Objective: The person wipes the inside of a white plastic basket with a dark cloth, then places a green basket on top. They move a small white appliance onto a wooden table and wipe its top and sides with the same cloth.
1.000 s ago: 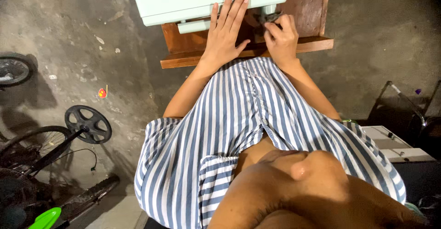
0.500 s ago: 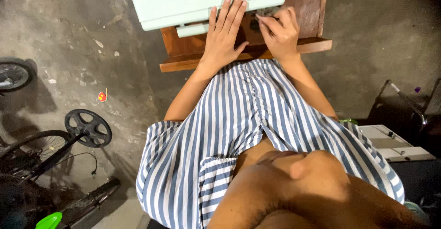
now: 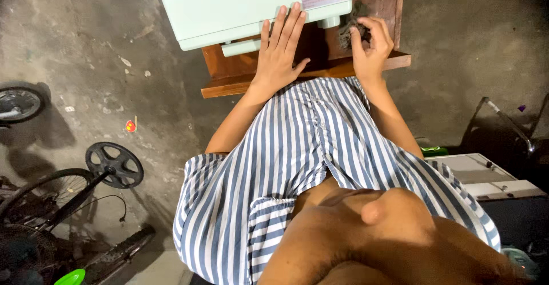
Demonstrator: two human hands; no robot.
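Right hand [image 3: 372, 45] fingers pinched around grey lint clump [image 3: 350, 25], just right of pale-green machine [image 3: 246, 5]; left hand [image 3: 280, 48] flat, empty, open on machine base.

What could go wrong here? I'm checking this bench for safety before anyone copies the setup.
The left hand lies flat against the pale green machine, so fingers could get caught if it shifts. The right hand pinches a grey wad near the wooden table edge, and it might drop.
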